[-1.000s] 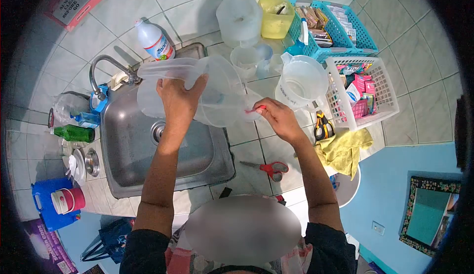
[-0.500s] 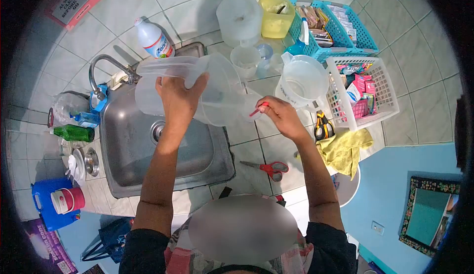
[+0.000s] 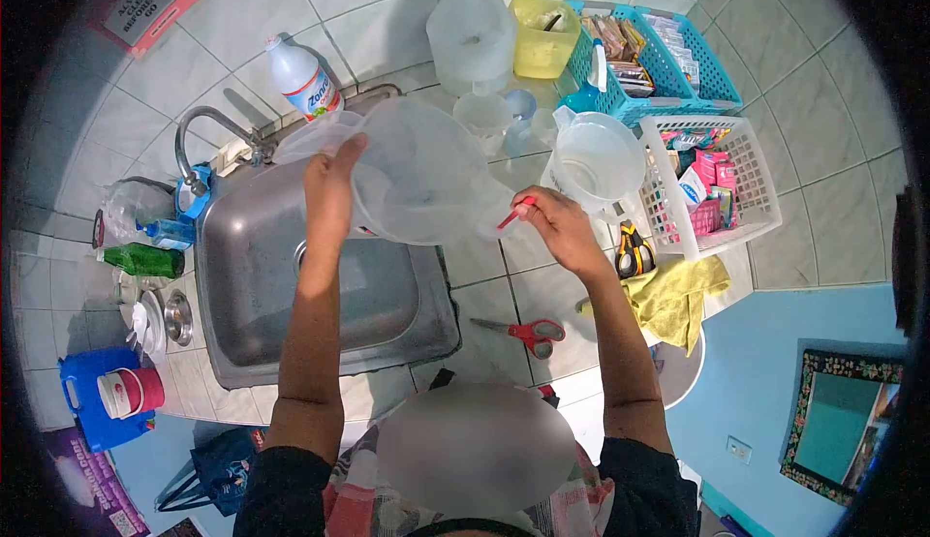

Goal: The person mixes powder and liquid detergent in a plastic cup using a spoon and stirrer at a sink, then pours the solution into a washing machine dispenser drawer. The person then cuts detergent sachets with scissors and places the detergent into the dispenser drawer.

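My left hand (image 3: 331, 188) grips a large translucent plastic container (image 3: 421, 174), tilted above the right part of the steel sink (image 3: 310, 314). My right hand (image 3: 557, 227) is closed on a small red stick-like tool (image 3: 514, 214). The tool's end is at a small clear cup (image 3: 492, 210) beside the container's right side; what supports the cup is unclear. Red-handled scissors (image 3: 535, 334) lie on the tiled counter below. A clear pitcher (image 3: 596, 161) stands just beyond my right hand.
Behind are a faucet (image 3: 208, 121), a bleach bottle (image 3: 305, 77), a large jug (image 3: 471, 38) and a yellow container (image 3: 544, 38). On the right stand blue baskets (image 3: 659, 103), a white basket (image 3: 717, 242), yellow-black scissors (image 3: 635, 251) and a yellow cloth (image 3: 678, 300).
The large container has turned in my left hand, so its round face shows more, and the left hand has rotated with it. My right hand still holds the red tool, moved slightly.
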A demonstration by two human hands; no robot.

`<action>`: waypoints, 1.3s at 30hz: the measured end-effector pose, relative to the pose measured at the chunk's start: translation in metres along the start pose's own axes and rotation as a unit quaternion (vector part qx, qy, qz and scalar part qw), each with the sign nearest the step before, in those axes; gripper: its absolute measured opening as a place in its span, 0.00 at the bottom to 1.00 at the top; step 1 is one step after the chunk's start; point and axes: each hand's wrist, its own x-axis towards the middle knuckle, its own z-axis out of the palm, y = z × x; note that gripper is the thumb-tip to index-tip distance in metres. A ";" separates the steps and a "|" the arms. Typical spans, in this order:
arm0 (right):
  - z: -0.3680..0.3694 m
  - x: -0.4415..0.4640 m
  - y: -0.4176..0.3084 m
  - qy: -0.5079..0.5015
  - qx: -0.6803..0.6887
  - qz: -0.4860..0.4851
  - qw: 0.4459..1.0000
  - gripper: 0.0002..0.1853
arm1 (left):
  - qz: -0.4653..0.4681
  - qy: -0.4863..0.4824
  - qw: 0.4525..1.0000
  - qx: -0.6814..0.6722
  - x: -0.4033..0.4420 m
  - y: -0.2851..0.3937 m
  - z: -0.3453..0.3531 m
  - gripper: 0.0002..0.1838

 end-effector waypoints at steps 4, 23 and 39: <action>0.004 0.003 0.000 0.079 -0.058 -0.039 0.994 0.08 | 0.052 -0.008 0.988 -0.146 0.024 -0.012 -0.021 0.29; 0.026 0.003 -0.012 0.098 0.012 -0.066 0.993 0.06 | 0.061 0.134 0.890 -0.432 0.178 -0.020 0.034 0.35; 0.019 0.006 -0.009 0.051 0.020 -0.018 0.998 0.04 | 0.093 0.064 0.884 -0.453 0.219 -0.045 0.043 0.39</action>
